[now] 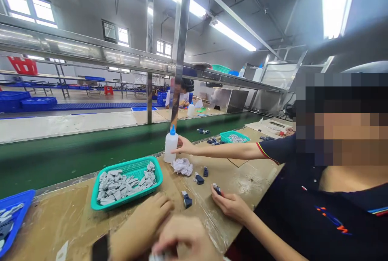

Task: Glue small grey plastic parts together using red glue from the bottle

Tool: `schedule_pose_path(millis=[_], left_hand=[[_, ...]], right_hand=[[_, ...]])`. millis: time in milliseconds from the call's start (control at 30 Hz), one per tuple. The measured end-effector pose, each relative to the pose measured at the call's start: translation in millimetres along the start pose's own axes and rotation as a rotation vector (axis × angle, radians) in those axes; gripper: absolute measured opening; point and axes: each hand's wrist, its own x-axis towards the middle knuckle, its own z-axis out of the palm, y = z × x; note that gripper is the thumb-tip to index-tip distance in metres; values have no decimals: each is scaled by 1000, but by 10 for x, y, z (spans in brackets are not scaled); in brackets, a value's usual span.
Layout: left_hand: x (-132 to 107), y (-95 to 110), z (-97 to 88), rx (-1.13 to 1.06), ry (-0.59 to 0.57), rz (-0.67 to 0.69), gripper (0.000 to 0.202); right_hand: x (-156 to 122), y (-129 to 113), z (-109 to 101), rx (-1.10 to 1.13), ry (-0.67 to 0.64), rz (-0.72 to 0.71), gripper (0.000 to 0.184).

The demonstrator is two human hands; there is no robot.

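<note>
My left hand (142,224) lies low on the brown worktop just in front of a teal basket (127,202) of grey plastic parts; its fingers are curled under and hide whatever is in them. My right hand (182,237) sits beside it at the bottom edge, fingers closed, with a bit of something whitish showing below it. A small dark blue part (187,199) lies on the table just beyond my hands.
A co-worker at the right reaches one hand (183,145) to a white bottle with a blue cap (171,144) and holds a small dark part in the other hand (232,206). A crumpled white cloth (182,166), more dark parts (199,179), a blue tray (13,216) and a green conveyor belt (75,154) surround the spot.
</note>
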Motion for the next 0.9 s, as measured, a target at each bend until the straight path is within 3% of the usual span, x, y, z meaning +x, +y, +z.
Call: schedule_pose_path(millis=[100, 200, 300, 400, 533, 633, 700, 767, 833, 900], left_hand=[[761, 59, 296, 85, -80, 82, 10], [1207, 92, 551, 128, -73, 110, 15], [1381, 103, 736, 135, -76, 126, 15], [1451, 141, 806, 119, -64, 123, 16], [1460, 177, 611, 49, -56, 152, 28], [1178, 101, 231, -26, -79, 172, 15], [746, 43, -81, -68, -41, 81, 21], [155, 46, -374, -84, 55, -88, 30], [-494, 152, -586, -95, 176, -316, 35], [-1108, 349, -681, -173, 352, -605, 34]], right_hand=[[-292, 218, -821, 129, 47, 83, 28], [-339, 435, -1249, 209, 46, 156, 35], [-324, 558, -1345, 248, 25, 193, 34], [-335, 579, -1342, 246, 24, 188, 33], [-386, 536, -1293, 190, 83, 94, 38], [-444, 478, -1323, 152, 108, 54, 31], [-487, 444, -1380, 152, 101, 61, 29], [-527, 455, -1352, 112, 66, 75, 25], [-584, 531, -1107, -39, 72, 9, 26], [-693, 643, -607, -256, 138, -136, 31]])
